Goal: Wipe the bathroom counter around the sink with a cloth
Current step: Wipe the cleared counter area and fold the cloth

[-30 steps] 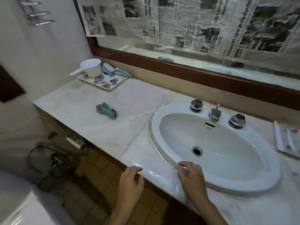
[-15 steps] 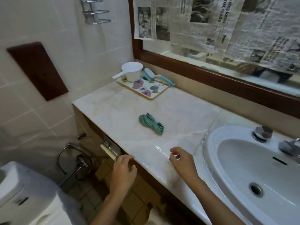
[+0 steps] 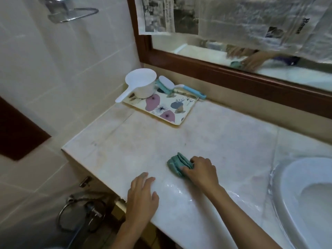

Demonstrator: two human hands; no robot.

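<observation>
cloth (image 3: pixel 177 165): small, teal-green, bunched into soft folds, not spread out. lies on the desk (image 3: pixel 224 139) toward the front edge, left of the sink (image 3: pixel 287 200) and apart from it. its right end is gripped under the curled fingers of the right hand (image 3: pixel 202 172); the left end shows free.

desk: pale marbled stone slab with faint pinkish and grey smudges across the middle. wet glossy patch by the front edge, nearer than the cloth.

sink: white oval basin set into the desk at the right edge of view. only its left rim and part of the bowl show.
</observation>
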